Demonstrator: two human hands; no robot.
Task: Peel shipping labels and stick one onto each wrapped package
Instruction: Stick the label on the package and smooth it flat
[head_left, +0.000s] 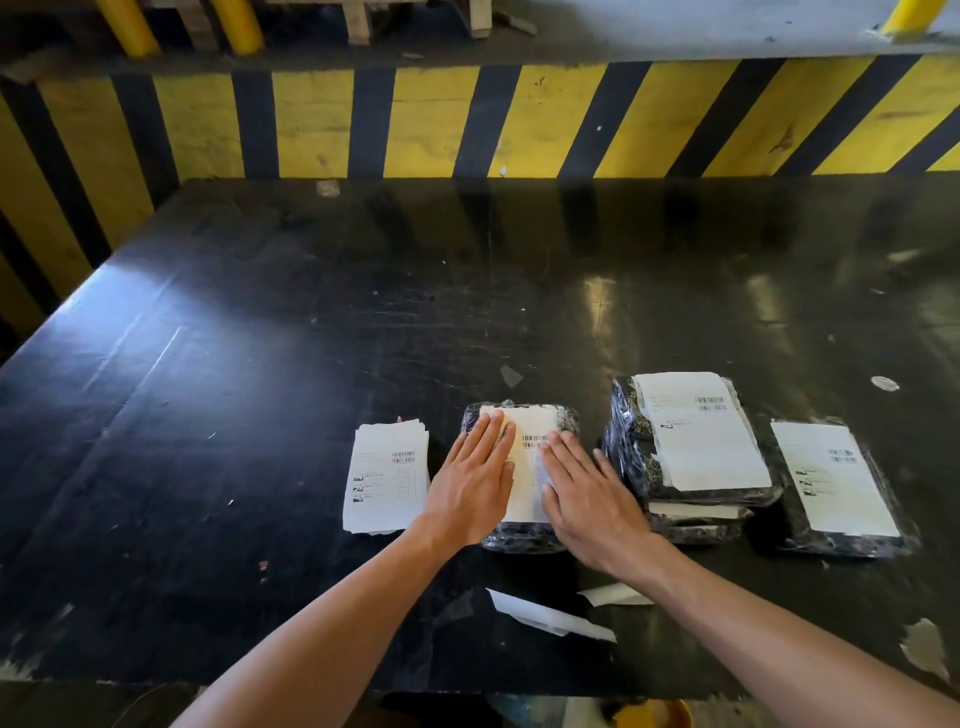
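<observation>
both flat hands, left hand (475, 488) and right hand (587, 499), press label (527, 467) onto package (519, 538)

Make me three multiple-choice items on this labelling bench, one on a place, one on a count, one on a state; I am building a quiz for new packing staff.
1. Where does the stack of loose white shipping labels lie?
A. left of the pressed package
B. on the far right package
C. at the table's back edge

2. How many white labels show face-up on the plastic-wrapped packages?
A. one
B. three
C. five

3. How do the two hands meet the black-patterned wrapped package in the middle?
A. both curled, lifting it
B. flat, pressing its label
C. away from it

Answers: 1 A, the stack sits on the black table just left of that package. 2 B, one label under the hands, one on the stacked packages, one on the single right package. 3 B, the left hand and right hand lie with straight fingers on the label.
</observation>
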